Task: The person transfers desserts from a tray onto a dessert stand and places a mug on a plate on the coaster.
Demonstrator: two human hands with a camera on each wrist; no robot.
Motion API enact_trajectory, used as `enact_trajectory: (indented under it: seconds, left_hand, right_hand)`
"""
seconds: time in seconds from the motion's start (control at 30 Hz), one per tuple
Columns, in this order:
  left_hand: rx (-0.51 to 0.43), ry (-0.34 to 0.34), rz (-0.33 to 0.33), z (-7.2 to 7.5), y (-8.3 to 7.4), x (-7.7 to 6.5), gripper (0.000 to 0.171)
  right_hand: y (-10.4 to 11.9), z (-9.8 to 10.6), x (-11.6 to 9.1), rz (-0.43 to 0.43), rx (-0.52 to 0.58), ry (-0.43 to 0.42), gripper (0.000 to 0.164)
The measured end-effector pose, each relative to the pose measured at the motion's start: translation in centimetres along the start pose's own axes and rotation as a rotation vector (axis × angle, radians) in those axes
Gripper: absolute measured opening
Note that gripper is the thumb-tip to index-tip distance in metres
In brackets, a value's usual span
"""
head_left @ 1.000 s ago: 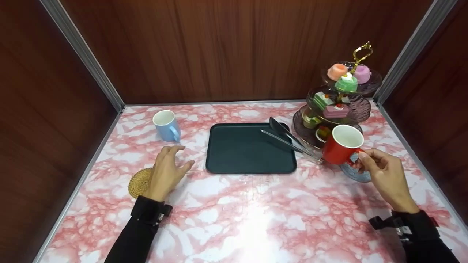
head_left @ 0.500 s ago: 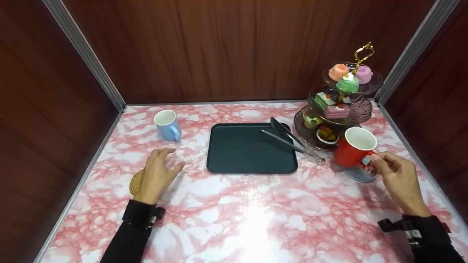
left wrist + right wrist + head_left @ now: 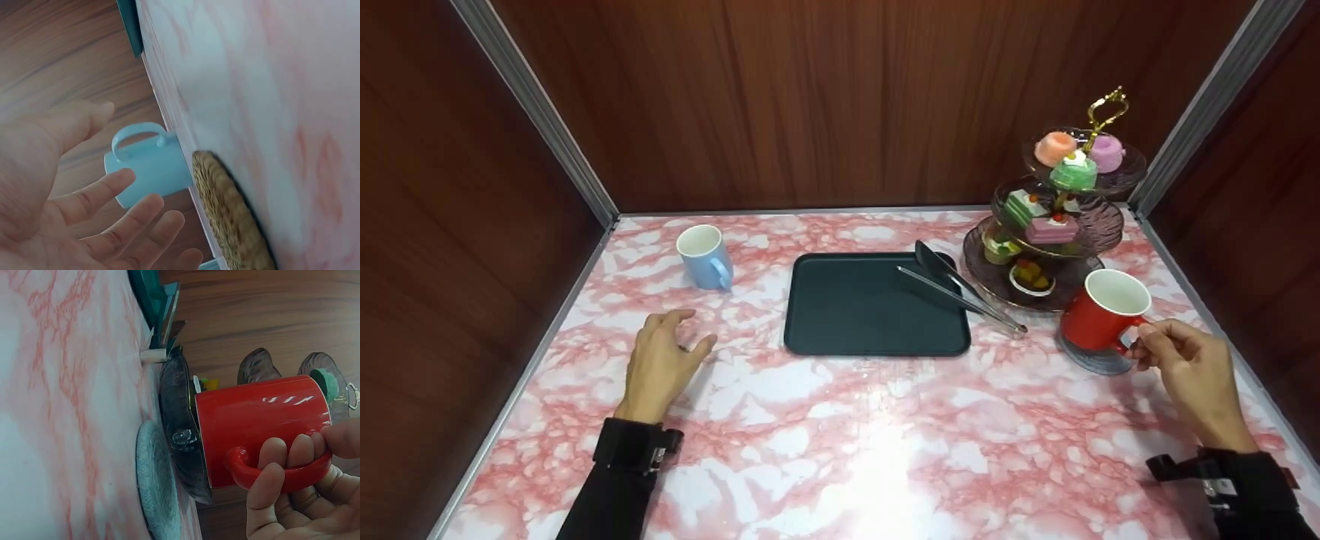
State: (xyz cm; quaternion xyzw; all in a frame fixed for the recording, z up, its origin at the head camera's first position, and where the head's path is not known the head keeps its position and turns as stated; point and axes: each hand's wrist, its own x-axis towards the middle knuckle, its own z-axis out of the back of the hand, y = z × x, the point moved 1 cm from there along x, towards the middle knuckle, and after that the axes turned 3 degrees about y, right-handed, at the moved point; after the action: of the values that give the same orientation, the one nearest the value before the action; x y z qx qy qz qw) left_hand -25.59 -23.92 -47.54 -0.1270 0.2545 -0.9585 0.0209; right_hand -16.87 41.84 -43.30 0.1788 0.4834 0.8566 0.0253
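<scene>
My right hand (image 3: pixel 1196 379) grips the handle of a red mug (image 3: pixel 1091 322), white inside and upright. Under the mug is a round grey coaster (image 3: pixel 1102 364); the right wrist view shows a gap between mug base and coaster (image 3: pixel 157 484). Over the left part of the table my left hand (image 3: pixel 656 367) holds nothing, its thumb and fingers spread apart. It hides a round woven straw coaster in the head view, though the left wrist view shows that coaster (image 3: pixel 225 214). A light blue mug (image 3: pixel 706 262) stands upright beyond the left hand, handle toward the right.
A dark tray (image 3: pixel 862 307) lies mid-table. Tongs (image 3: pixel 937 289) with one dark end rest across its right edge. Behind the red mug stands a three-tier glass stand (image 3: pixel 1099 221) bearing several small cakes. Wooden panels (image 3: pixel 810 105) wall the table at the back and sides.
The red mug has moved right and down toward the grey coaster in my right hand. My left hand has drawn back to the left, covering the straw coaster in the head view.
</scene>
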Motion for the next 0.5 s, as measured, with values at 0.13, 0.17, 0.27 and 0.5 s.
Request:
enact_trajectory:
  seconds: [0.13, 0.17, 0.27, 0.5]
  left_hand:
    - [0.008, -0.009, 0.019, 0.3, 0.4, -0.1, 0.060]
    - [0.012, -0.008, 0.026, 0.4, 0.5, -0.2, 0.060]
    - [0.034, 0.001, 0.053, 0.7, 0.8, -0.3, 0.060]
    - [0.112, 0.040, 0.132, 1.3, 1.3, -0.6, 0.056]
  right_hand:
    - [-0.9, 0.3, 0.2, -0.018, -0.025, -0.007, 0.029]
    - [-1.0, 0.3, 0.2, -0.022, -0.020, -0.006, 0.029]
    - [-0.6, 0.4, 0.1, -0.037, -0.008, 0.001, 0.029]
    - [-1.8, 0.6, 0.1, -0.064, -0.012, 0.015, 0.026]
